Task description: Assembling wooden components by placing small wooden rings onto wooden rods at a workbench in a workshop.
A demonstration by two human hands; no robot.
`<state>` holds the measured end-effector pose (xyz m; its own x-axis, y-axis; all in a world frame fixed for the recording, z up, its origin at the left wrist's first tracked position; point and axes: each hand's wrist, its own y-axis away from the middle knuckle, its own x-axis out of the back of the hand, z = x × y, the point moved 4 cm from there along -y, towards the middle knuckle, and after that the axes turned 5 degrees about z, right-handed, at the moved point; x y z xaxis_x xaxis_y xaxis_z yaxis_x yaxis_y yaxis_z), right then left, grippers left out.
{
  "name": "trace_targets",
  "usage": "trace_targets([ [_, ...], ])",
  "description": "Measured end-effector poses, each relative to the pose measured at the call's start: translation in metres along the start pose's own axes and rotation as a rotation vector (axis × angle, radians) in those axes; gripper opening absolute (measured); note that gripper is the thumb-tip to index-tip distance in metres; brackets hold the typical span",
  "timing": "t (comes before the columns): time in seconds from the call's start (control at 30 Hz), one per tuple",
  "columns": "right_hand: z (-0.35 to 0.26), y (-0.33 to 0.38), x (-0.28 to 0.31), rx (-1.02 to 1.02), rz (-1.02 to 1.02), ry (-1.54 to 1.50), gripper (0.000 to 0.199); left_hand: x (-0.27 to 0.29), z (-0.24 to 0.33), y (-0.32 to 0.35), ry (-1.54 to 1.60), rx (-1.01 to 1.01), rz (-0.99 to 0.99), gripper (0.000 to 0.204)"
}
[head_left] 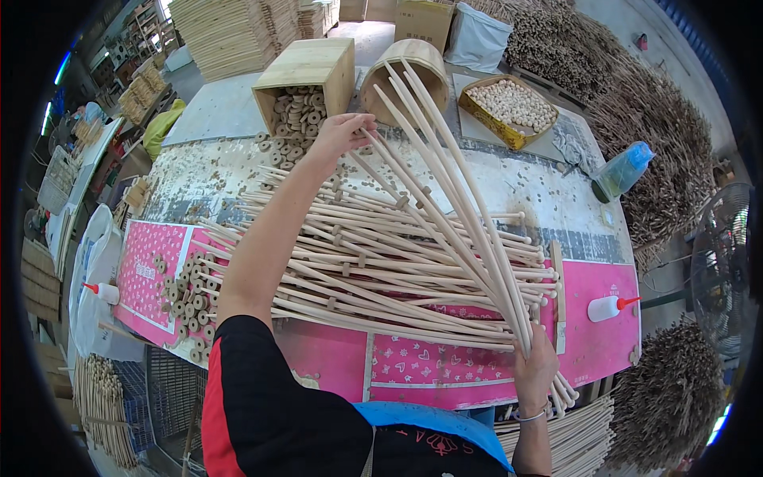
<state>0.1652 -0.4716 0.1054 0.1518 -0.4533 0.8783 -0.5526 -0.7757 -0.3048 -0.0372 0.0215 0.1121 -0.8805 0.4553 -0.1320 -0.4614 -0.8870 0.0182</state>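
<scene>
My right hand [536, 367] is wrapped around the lower ends of a bundle of long pale wooden sticks [469, 211], which fan out up and to the left. At the tip of one lower stick in that bundle, my left hand [343, 137] is closed with its fingertips pinched. Whether a small wooden ring sits in that pinch is too small to tell. Below both hands lies a wide pile of similar sticks [381, 254], with several small wooden rings among them. Many of the piled sticks have knobbed right ends.
Loose wooden rings [191, 302] lie at the left. A wooden box [310, 67] spills more rings; beside it lies a wooden bucket [409, 75]. At the right are a tray of small pale pieces [513, 107], a green-blue bottle [622, 172], a glue bottle [610, 308] and a fan [719, 246].
</scene>
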Motion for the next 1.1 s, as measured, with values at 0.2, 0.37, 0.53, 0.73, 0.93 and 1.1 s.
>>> trace_targets([
  [0.2, -0.001, -0.001, -0.001, -0.004, 0.006, 0.013, 0.036, -0.018, 0.013, 0.009, -0.032, -0.087, 0.101, 0.074],
  [0.37, -0.005, -0.004, -0.005, -0.048, 0.036, 0.008, 0.040, -0.069, 0.010, 0.016, -0.043, -0.010, 0.179, 0.107],
  [0.53, 0.010, -0.009, -0.008, -0.077, 0.095, 0.020, 0.041, -0.122, 0.001, 0.042, -0.211, -0.303, 0.205, 0.096],
  [0.73, 0.015, -0.008, -0.004, -0.137, 0.046, -0.011, 0.037, -0.125, -0.001, 0.039, -0.250, -0.260, 0.130, 0.071],
  [0.93, 0.039, -0.013, 0.007, -0.164, 0.073, -0.003, 0.035, -0.006, 0.002, -0.028, -0.884, -0.389, 0.423, 0.023],
  [1.1, 0.036, -0.022, -0.003, -0.189, 0.038, -0.004, 0.039, 0.054, -0.093, -0.080, -1.294, -0.566, 0.098, 0.033],
])
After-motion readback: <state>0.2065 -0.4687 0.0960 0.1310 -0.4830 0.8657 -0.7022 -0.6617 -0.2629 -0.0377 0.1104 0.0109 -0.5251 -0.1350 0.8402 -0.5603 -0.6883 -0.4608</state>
